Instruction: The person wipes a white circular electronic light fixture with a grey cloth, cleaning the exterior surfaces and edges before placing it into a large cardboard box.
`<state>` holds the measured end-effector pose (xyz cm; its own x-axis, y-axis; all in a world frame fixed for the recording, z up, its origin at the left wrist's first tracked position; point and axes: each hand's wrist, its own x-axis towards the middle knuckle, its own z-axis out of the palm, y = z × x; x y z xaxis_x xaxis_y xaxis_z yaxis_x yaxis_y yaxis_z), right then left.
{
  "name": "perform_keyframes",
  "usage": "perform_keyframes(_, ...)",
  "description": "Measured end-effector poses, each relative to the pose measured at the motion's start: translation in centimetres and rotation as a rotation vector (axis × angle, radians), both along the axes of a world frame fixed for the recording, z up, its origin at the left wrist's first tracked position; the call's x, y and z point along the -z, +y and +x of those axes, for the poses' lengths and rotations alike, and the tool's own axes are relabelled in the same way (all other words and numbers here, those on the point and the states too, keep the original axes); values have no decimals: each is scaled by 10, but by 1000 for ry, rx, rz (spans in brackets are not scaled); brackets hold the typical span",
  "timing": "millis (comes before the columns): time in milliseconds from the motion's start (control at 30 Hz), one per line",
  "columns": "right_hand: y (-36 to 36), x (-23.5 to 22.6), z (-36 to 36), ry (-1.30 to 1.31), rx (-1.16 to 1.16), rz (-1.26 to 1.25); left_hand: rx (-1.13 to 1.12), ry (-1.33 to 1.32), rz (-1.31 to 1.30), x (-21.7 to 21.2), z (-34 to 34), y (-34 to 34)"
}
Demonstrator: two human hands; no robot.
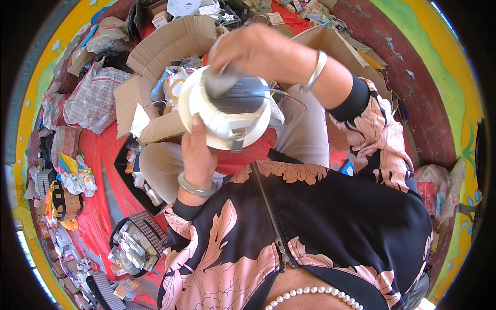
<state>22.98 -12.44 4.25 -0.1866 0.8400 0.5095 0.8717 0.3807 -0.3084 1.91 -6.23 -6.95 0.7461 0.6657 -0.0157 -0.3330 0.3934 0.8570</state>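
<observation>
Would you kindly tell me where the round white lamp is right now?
In the head view the lamp sits centre-top, held by the left hand below, right hand on top, before the open cardboard box.

Jacket [310, 217]: black, pink leaf print, front zip [268, 206].
Cuffs [354, 102]: black, ribbed.
Left wrist: green bangle [195, 188].
Right wrist: silver bangle [316, 70].
Neck: pearl necklace [315, 293].

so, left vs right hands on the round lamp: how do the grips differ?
Left hand holds the round white lamp from below, thumb on its rim; right hand comes from above, fingers on the grey back. Left wrist wears a green bangle, right a silver one. Both touch the lamp.
</observation>
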Motion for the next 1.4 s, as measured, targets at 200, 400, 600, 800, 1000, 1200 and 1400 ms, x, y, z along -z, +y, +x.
perform_keyframes(200,-9,-28,34,332,414,-110,-13,-183,-67,-13,-8,11)
perform_keyframes(400,6,-24,-10,112,132,125,-23,-116,-18,-14,-9,7)
perform_keyframes(600,18,-6,-18,46,-31,118,-131,-135,117,0,-21,8)
perform_keyframes(800,-12,9,42,-158,248,-326,-161,-197,174,1,-34,20)
perform_keyframes(1000,-11,-19,55,834,19,-135,-144,-175,172,-2,-38,22)
perform_keyframes(1200,16,-14,8,1426,-473,-243,-136,-188,73,-11,-26,12)
perform_keyframes(1400,38,-6,-24,105,113,-39,-91,-142,-65,-23,-17,7)
